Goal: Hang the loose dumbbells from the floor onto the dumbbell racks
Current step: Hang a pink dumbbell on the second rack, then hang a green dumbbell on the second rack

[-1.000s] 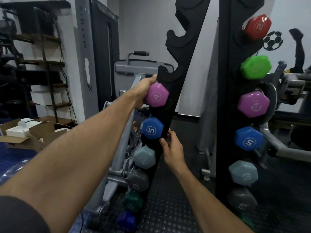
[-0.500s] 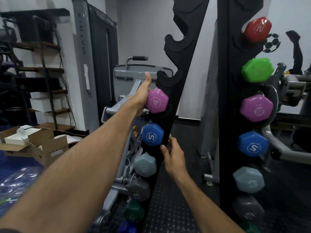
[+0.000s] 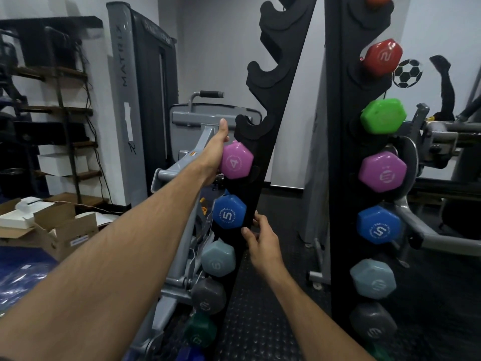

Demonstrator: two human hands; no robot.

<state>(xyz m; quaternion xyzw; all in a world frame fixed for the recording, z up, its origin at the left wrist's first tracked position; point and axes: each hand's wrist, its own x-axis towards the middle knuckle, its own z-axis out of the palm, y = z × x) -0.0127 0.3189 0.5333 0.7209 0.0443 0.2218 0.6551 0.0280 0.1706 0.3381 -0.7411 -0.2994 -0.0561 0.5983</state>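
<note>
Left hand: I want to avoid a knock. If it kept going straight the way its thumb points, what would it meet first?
Probably the grey machine frame above the left hand; the thumb tip already overlaps it, though depth is unclear.

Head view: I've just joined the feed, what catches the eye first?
Bright hexagonal dumbbells stacked down two black racks: the right rack runs red, green, purple, blue. At centre the left hand rests against the purple hexagonal dumbbell marked 4 on the left rack, while the right hand grips that rack's edge lower down.
</note>
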